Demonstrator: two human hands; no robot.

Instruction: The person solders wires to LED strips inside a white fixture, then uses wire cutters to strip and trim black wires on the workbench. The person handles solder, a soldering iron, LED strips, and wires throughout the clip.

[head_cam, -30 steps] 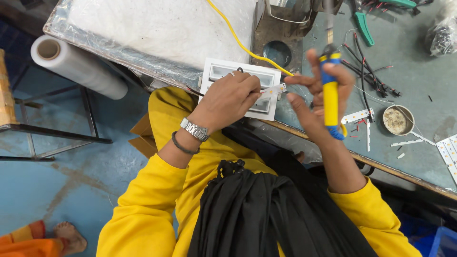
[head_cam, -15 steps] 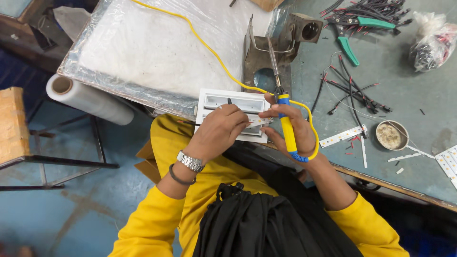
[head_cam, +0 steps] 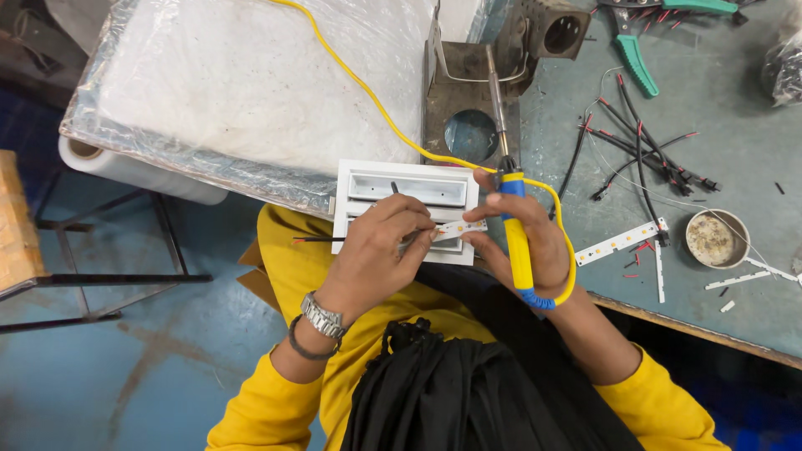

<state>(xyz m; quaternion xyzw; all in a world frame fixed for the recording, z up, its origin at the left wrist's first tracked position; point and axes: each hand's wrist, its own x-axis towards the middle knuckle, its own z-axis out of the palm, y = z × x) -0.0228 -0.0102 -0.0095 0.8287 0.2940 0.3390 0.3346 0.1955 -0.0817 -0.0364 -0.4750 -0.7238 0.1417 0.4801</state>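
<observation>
Hands (head_cam: 378, 250) work close together: left pinches a thin wire (head_cam: 322, 240) onto the LED strip (head_cam: 458, 227) over the white housing (head_cam: 407, 188); right (head_cam: 526, 242) grips the soldering iron (head_cam: 510, 192), best kept steady and braced on the near table edge (head_cam: 710, 334)

Two hands work at the bench edge: the left hand (head_cam: 376, 250) and, at its three o'clock, the right hand (head_cam: 522, 242). There is one soldering iron (head_cam: 511, 200), one white plastic housing (head_cam: 407, 188) and one round tin (head_cam: 716, 238). Two loose white LED strips (head_cam: 620, 242) lie at the tin's nine o'clock, and one pair of green-handled pliers (head_cam: 639, 63) at its twelve.
</observation>
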